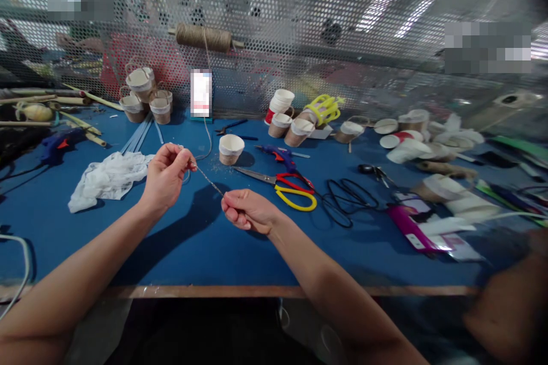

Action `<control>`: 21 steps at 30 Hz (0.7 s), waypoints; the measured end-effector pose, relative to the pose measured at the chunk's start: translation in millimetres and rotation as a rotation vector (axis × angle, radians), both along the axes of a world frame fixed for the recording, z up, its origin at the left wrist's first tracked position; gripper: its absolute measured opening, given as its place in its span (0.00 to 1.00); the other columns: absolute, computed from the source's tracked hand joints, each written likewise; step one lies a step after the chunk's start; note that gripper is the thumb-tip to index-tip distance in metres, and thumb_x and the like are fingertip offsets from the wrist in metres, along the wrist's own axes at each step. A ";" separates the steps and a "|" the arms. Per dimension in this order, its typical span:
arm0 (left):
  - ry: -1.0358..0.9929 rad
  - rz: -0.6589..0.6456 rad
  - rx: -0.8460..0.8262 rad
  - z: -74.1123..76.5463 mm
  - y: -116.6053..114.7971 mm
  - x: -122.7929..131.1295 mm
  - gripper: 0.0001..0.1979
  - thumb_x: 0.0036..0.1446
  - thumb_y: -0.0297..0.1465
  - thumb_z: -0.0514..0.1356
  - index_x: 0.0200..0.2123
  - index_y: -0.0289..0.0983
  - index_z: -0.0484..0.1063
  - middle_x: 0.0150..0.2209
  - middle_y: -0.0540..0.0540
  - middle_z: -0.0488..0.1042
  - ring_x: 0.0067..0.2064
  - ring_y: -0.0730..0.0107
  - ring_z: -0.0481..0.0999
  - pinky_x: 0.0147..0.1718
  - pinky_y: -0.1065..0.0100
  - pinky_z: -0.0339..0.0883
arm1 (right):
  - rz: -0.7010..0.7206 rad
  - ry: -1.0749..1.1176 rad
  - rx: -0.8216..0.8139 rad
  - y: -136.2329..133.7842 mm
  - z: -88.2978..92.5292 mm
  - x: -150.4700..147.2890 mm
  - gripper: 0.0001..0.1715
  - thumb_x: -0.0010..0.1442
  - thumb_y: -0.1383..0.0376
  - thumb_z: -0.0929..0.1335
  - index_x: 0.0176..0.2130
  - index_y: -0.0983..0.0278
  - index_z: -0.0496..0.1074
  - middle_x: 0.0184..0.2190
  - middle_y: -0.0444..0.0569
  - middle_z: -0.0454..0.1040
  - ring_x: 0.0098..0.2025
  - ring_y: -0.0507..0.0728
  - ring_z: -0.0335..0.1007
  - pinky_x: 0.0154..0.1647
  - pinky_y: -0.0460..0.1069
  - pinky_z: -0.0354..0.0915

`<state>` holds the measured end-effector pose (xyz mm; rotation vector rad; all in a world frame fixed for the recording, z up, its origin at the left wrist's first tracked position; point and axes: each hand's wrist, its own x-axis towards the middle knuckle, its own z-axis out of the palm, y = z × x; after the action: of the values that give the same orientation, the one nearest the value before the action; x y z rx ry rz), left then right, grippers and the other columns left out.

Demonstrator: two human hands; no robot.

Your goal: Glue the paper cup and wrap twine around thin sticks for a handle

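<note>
Left forearm [103, 254] and right forearm [329, 279] extend over the front edge of the blue worktable [205, 265]. Left hand [168, 177]: fingertips pinch the twine [209, 182]. Right hand [248, 211]: fingertips pinch its lower portion. The twine spans the gap between the hands, slanting down to the right. Step in hand, as judged: drawing or twisting the twine straight. Next move calls for firm pinches and even tension. Containers: one brown-wrapped cup [231, 151] stands upright beyond the hands, its white interior visible. Handled cups [145, 93] stand grouped at rear left, one above the others. Contents of these cups, if any, cannot be determined.
</note>
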<state>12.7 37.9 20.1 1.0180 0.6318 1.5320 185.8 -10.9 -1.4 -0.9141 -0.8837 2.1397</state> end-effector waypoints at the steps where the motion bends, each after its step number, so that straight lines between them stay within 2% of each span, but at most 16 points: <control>1: -0.001 0.001 -0.001 -0.2 0.2 -0.1 0.10 0.47 0.26 0.62 0.24 0.36 0.61 0.20 0.54 0.67 0.23 0.78 0.68 0.24 0.74 0.61 | -0.003 -0.004 0.004 0.0 -0.2 -0.1 0.17 0.45 0.58 0.73 0.22 0.70 0.69 0.11 0.39 0.66 0.10 0.41 0.53 0.07 0.37 0.47; 12: -0.018 0.004 -0.011 -0.1 0.3 -0.2 0.09 0.46 0.25 0.62 0.23 0.37 0.62 0.19 0.54 0.68 0.22 0.78 0.68 0.23 0.75 0.62 | -0.031 -0.041 0.056 -0.2 -1.8 -0.5 0.17 0.47 0.58 0.72 0.21 0.69 0.68 0.11 0.38 0.65 0.09 0.42 0.53 0.07 0.38 0.48; 15: -0.008 0.020 -0.030 -0.4 2.8 -1.5 0.09 0.47 0.25 0.61 0.23 0.37 0.62 0.19 0.54 0.68 0.22 0.79 0.68 0.23 0.75 0.62 | -0.060 -0.045 0.075 0.4 -1.0 -1.1 0.18 0.50 0.56 0.70 0.24 0.69 0.69 0.13 0.40 0.67 0.11 0.43 0.58 0.09 0.38 0.52; 18: 0.001 0.036 -0.070 -2.0 4.9 -2.3 0.09 0.48 0.25 0.61 0.23 0.36 0.62 0.19 0.54 0.68 0.22 0.79 0.69 0.23 0.75 0.62 | -0.088 -0.094 0.116 0.9 1.6 -2.5 0.22 0.57 0.53 0.63 0.28 0.71 0.70 0.17 0.45 0.71 0.15 0.46 0.64 0.13 0.41 0.60; 21: 0.029 0.030 -0.129 -4.4 4.1 -0.4 0.09 0.48 0.26 0.61 0.22 0.35 0.62 0.19 0.53 0.68 0.21 0.80 0.68 0.23 0.75 0.62 | -0.092 -0.175 0.167 -0.6 4.3 -4.5 0.24 0.60 0.53 0.60 0.28 0.70 0.69 0.18 0.46 0.71 0.16 0.47 0.65 0.15 0.42 0.62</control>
<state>12.3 42.0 15.6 0.9379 0.7601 1.4847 181.3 -11.5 2.9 -1.0465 -1.0680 1.8984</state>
